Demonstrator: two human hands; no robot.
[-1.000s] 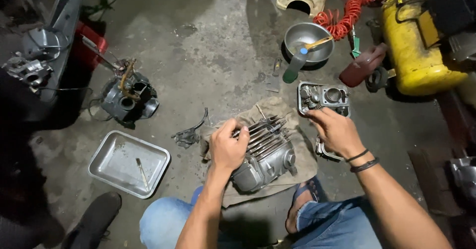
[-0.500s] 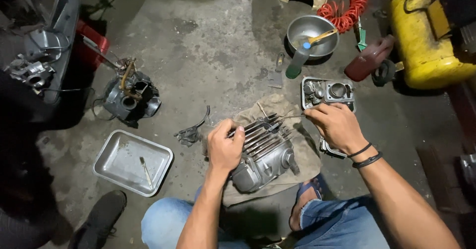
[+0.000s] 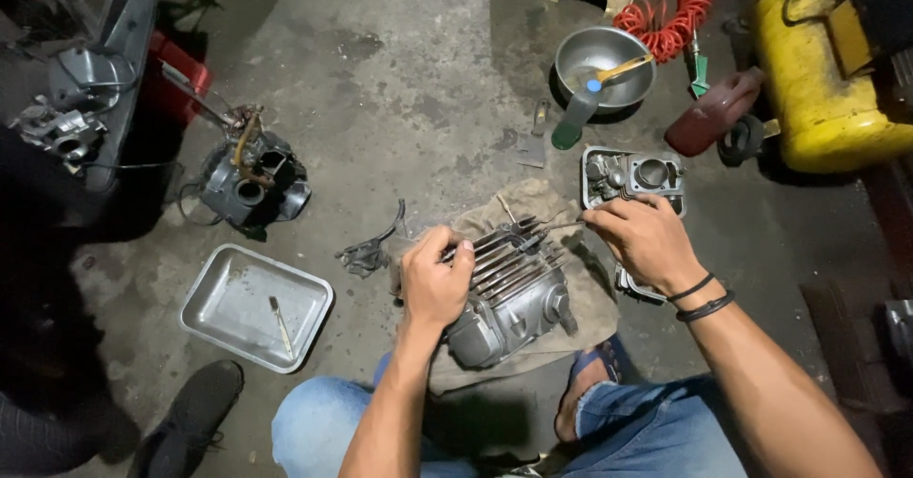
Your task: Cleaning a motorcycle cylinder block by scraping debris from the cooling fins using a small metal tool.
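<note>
Both your hands are parked on that finned engine block, same as a second ago, so not much has moved besides your head tilting down a bit and pushing the steel bowl and yellow tank lower in view. Your left hand is curled tight over the left end of the fins, looks like it's clamping something thin against them, though I can't tell what. Your right hand has crept a touch closer and is pinching a thin metal rod that runs across the top of the fins. The block itself hasn't budged: it sits on the brown rag on the concrete floor, right between your knees. Behind your right hand sits the grey cylinder head, just beside the rag. Off to the left there's the metal tray, well apart from the block. My read is you're lining that rod up, not pulling anything yet.
</note>
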